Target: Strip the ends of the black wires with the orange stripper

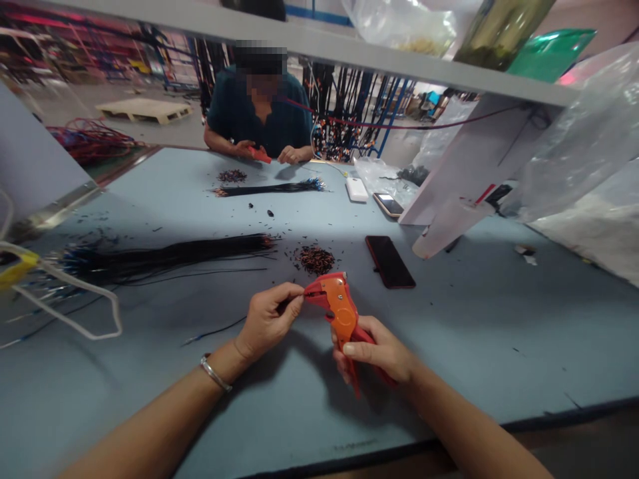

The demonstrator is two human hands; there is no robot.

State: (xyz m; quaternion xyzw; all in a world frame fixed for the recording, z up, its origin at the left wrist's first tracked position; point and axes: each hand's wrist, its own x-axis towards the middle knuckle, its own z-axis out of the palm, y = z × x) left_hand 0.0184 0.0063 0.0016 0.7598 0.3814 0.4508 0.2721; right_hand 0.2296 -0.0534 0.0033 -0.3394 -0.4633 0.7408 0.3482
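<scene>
My right hand is wrapped round the handles of a red and orange wire stripper, its jaws pointing left. Pinched in my left hand is a thin black wire, whose tail with a pale blue tip trails out to the left. The fingertips touch the front of the stripper's jaws, and the wire's other end is hidden there. Just beyond the tool lies a pile of short dark and coppery offcuts. A long bundle of black wires rests to the left, blue tips leftward.
Across the table a co-worker holds a red tool behind a second wire bundle. Phones and a white box lie near a shelf support. A white wire frame stands left; a shelf crosses overhead.
</scene>
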